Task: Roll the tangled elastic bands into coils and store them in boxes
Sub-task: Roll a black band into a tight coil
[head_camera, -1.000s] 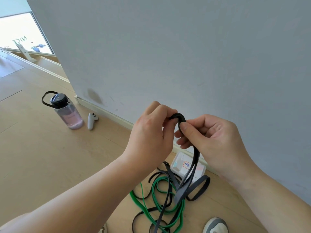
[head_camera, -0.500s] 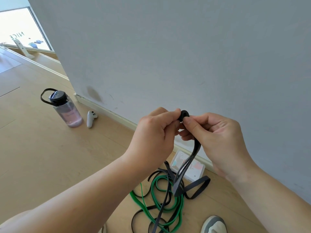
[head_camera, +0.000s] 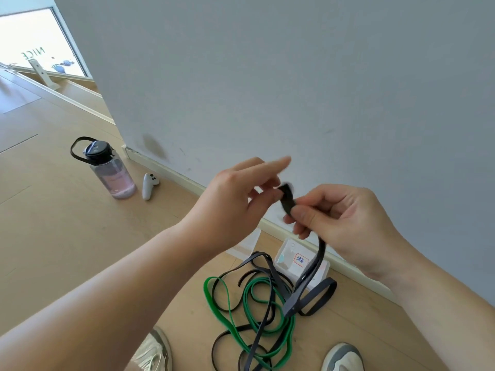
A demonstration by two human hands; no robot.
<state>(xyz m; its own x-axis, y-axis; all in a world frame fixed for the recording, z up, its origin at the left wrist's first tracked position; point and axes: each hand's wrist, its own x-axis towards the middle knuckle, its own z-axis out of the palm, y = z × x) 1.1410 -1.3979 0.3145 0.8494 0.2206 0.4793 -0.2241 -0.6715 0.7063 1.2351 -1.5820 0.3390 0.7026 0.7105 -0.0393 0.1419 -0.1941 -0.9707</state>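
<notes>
**Dark band started into a roll above the tangle on the floor**

Pale wood floor runs up to a plain grey wall, and the person works standing over it with both hands raised. The grip of the right hand is thumb and forefinger pressed together on the dark band, just under a small tight roll at its top end. The other fingers are curled below. That pinch probably keeps the first turns from springing open.

The left hand is just beside the roll, with its thumb tip at the roll's edge. Its forefinger is stretched out and blurred, and I cannot tell whether this grip is pinching the roll or is off it. It looks placed to turn the roll over once more.

From the right hand's pinch the rest of the dark band hangs down doubled, and its lower loop reaches the floor. Holding it high likely lets the loose length hang straight and feed in without twists. Most of the band is not yet wound.

Below the hands, more dark bands and a green band lie crossed in a tangle. A small clear box with a handwritten label sits against the skirting, touching the tangle and close for storing. Two shoes show at the bottom edge. Well off to the left stand a water bottle and a white controller.
</notes>
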